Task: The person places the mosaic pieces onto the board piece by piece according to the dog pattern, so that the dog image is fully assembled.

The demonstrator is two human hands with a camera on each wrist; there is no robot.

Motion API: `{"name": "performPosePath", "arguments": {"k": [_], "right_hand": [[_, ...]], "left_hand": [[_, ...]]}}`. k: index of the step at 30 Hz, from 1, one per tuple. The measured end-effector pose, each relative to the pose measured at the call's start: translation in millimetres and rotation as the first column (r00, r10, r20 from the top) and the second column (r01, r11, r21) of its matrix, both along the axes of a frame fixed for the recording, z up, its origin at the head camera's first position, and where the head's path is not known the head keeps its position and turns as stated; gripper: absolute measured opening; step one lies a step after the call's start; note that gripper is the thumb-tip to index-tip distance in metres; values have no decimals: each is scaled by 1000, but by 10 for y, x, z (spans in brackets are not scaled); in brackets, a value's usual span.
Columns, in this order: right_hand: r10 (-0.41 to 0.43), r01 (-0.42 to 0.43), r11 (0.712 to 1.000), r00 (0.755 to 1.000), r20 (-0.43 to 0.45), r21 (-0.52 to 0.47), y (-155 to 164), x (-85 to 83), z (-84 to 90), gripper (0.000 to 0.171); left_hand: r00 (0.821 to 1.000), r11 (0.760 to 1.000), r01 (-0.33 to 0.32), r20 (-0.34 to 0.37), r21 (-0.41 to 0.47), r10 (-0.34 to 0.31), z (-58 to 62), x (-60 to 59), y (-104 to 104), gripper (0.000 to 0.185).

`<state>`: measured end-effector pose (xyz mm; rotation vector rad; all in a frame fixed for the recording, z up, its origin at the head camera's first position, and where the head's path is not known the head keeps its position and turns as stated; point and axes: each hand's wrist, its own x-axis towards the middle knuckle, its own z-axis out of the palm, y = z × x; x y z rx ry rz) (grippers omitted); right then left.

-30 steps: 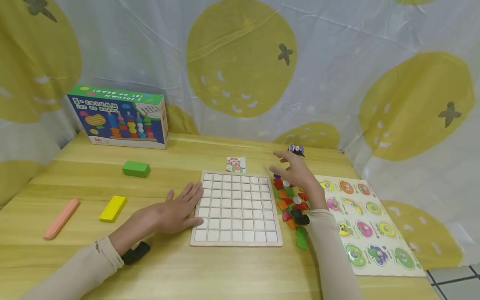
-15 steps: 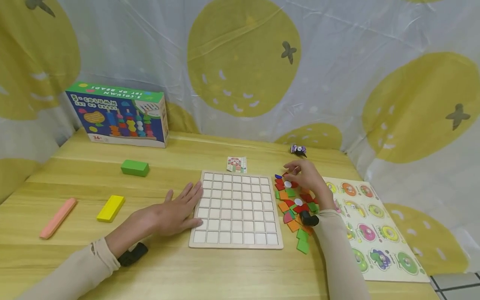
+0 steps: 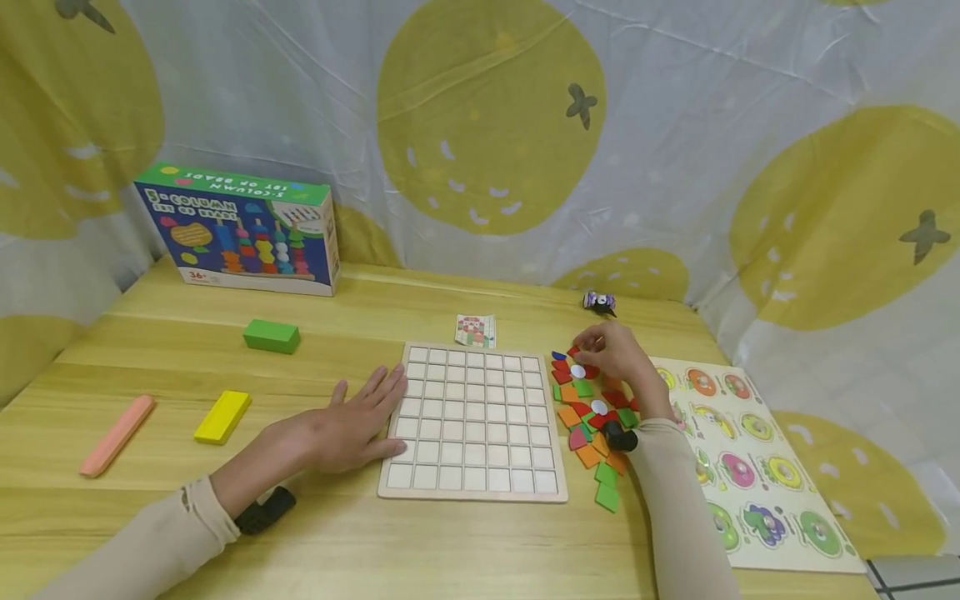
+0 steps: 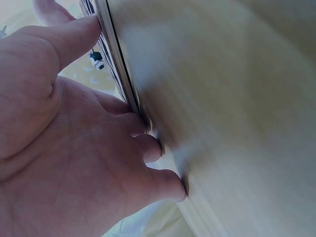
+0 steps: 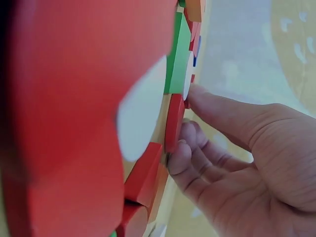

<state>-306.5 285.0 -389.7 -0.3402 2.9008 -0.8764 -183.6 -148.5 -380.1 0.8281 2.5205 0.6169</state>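
While the left hand (image 3: 347, 427) lay flat with straight fingers against the left edge of the pale wooden grid board (image 3: 474, 421), the right hand (image 3: 618, 358) curled its fingertips around a red rounded wooden piece (image 5: 174, 122) at the far end of the heap of coloured wooden tiles (image 3: 592, 417), just right of the board.

head cam looks down over table (image 3: 450, 542); wrist cams v. close, sharing grid board (image 3: 472, 421), tiles (image 3: 592, 417).
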Motion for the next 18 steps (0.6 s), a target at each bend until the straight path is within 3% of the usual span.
{"name": "performPosePath", "arguments": {"k": [11,18], "right_hand": [[17,-18,1000,999,-46,-26,-81,19,33,11],[97,-104,992,990,-101,-72,-189,10,25,8]], "left_hand": [[1000,1000,0,-3,-4,0,11,0,-1,91],[1000,1000,-3,-3,-9,3,1,-5,8,91]]}}
